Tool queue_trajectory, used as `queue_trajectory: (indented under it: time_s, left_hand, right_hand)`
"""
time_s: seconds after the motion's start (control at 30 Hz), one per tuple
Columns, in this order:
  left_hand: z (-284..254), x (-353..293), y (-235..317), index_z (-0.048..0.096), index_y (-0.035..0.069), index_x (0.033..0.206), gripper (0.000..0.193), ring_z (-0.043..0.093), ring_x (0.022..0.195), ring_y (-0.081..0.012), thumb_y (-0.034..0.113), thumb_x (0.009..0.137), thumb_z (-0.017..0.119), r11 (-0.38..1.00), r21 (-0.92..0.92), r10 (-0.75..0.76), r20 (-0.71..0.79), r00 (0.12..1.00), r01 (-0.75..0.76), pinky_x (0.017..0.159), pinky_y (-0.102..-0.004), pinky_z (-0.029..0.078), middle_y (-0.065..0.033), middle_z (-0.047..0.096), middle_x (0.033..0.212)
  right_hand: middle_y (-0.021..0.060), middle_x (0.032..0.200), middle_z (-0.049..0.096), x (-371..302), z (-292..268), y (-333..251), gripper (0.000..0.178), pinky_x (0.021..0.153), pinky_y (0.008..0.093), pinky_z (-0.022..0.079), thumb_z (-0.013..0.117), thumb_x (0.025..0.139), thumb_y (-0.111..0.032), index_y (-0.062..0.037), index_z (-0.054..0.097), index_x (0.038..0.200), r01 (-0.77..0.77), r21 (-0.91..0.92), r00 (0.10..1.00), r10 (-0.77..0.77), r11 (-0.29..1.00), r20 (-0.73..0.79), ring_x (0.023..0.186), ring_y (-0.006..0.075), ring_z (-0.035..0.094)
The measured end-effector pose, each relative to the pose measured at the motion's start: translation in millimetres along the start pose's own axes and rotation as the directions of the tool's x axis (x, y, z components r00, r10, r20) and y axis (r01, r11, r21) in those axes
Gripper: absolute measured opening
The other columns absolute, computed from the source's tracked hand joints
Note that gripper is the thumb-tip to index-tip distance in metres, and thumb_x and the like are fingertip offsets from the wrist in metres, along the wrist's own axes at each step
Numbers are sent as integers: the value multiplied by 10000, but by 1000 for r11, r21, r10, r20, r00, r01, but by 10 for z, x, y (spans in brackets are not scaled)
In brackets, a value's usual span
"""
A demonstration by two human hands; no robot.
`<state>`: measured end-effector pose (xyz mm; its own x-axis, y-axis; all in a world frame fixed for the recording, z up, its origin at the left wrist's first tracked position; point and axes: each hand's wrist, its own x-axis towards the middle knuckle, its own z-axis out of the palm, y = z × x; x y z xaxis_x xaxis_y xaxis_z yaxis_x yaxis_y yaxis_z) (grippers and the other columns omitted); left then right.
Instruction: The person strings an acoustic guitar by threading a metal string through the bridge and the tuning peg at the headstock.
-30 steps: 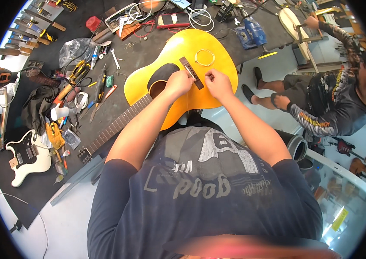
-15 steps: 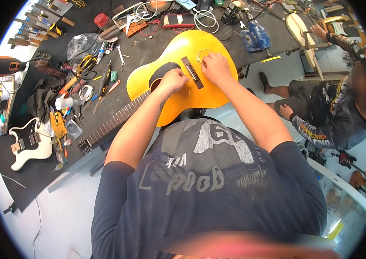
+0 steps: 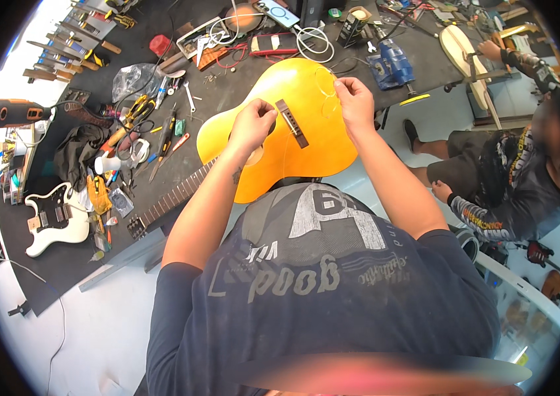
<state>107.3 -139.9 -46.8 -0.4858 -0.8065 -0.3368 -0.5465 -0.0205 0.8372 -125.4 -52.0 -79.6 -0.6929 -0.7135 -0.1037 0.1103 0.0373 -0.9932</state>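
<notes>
An orange-yellow acoustic guitar (image 3: 280, 82) lies across the table's near edge and against my lap, its neck (image 3: 178, 195) pointing lower left. My right hand (image 3: 354, 105) is closed in a pinch above the lower body, on a thin coiled guitar string (image 3: 325, 82) whose loops hang over the top. Left of the dark bridge (image 3: 292, 124), my left hand (image 3: 251, 125) hovers over the soundhole area with its fingertips pinched together. Whatever is between those fingertips is too small to make out. A fine strand runs down from near the bridge.
Pliers (image 3: 140, 109), a wrench (image 3: 189, 96) and other tools crowd the table's left side, beside a white electric guitar body (image 3: 58, 219). A blue power tool (image 3: 392, 64) lies right of the guitar. A co-worker (image 3: 504, 165) sits at the right.
My right hand has lifted and drawn right, away from the bridge, with the string loops now spread more visibly. My left hand has shifted slightly left, off the bridge's edge.
</notes>
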Motion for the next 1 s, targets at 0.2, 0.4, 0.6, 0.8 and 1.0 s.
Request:
queue_trajectory:
  time_s: [0.2, 0.4, 0.6, 0.8, 1.0]
  left_hand:
    - [255, 167, 368, 615, -29, 1257, 373, 664, 929, -211, 196, 968, 687, 959, -142, 242, -29, 970, -244, 867, -347, 540, -137, 696, 1136]
    - [415, 478, 258, 637, -13, 1220, 267, 627, 889, -144, 141, 1002, 626, 909, -414, 36, 194, 980, 49, 794, -294, 509, -79, 703, 1083]
    - [478, 625, 149, 669, 9, 1106, 172, 643, 762, -115, 137, 1034, 578, 869, -491, 31, 168, 985, 56, 726, -266, 524, -54, 713, 933]
    - [400, 643, 123, 654, 5, 1110, 165, 648, 751, -118, 120, 1046, 555, 796, -598, 3, 148, 989, 87, 726, -264, 535, -51, 701, 917]
    - [119, 548, 41, 649, -8, 1116, 169, 656, 765, -130, 107, 1053, 544, 787, -616, 18, 48, 999, 15, 740, -263, 539, -68, 701, 921]
  right_hand:
    - [-3, 816, 641, -94, -61, -168, 75, 694, 261, 507, 672, 997, -125, -54, 671, 1021, -293, 373, 950, 226, 880, 213, 719, 92, 592]
    - [-3, 976, 664, 17, -43, 103, 115, 765, 324, 534, 676, 1009, -156, -81, 654, 1093, -459, 491, 879, 302, 740, 368, 810, 144, 640]
    - [41, 1133, 650, 47, -78, 443, 282, 820, 321, 494, 634, 976, -141, -83, 617, 1251, -429, 320, 893, 345, 845, 289, 986, 160, 611]
    - [109, 1278, 623, -108, 8, 645, 500, 903, 364, 512, 605, 882, -74, -19, 540, 1375, -216, -34, 923, 215, 976, 319, 1082, 208, 613]
    - [145, 1292, 625, -88, 112, 638, 490, 971, 370, 523, 666, 860, -73, -10, 567, 1336, -69, -412, 989, 116, 909, 89, 1119, 248, 634]
